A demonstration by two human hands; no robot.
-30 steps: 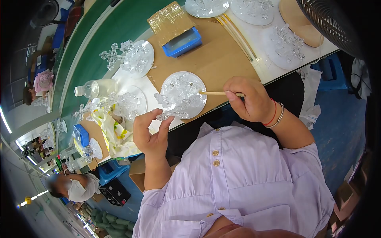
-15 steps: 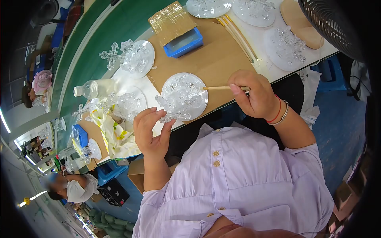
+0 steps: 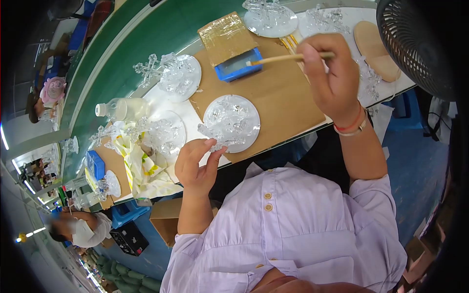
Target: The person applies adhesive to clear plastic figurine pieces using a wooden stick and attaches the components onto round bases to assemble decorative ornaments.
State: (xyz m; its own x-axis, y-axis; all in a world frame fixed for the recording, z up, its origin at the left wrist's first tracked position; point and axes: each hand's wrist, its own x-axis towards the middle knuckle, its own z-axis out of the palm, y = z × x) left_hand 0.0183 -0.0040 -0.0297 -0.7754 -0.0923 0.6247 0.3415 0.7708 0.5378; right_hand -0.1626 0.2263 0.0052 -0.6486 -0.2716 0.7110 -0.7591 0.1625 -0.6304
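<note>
A clear plastic ornament (image 3: 229,117) lies on a round white disc (image 3: 253,128) near the table's front edge. My left hand (image 3: 197,166) pinches the ornament's near end between thumb and fingertips. Raised to the right, my right hand (image 3: 337,80) is closed around a thin wooden brush (image 3: 278,59). The brush points left, its tip over the blue container (image 3: 239,74), which has a pale content inside. Whether the tip touches that content I cannot tell. A taped cardboard piece (image 3: 222,36) partly covers the container.
More clear ornaments on discs (image 3: 188,80) stand around the brown cardboard mat (image 3: 288,102). A bottle (image 3: 124,108) and a crumpled patterned wrapper (image 3: 139,168) are at left. Several brushes (image 3: 289,43) lie behind my right hand, near a black fan (image 3: 413,44). Another person (image 3: 88,229) sits at far left.
My right hand has moved up and away from the ornament, carrying the brush to the blue container. My left hand keeps its pinch on the ornament. The whole view has shifted slightly.
</note>
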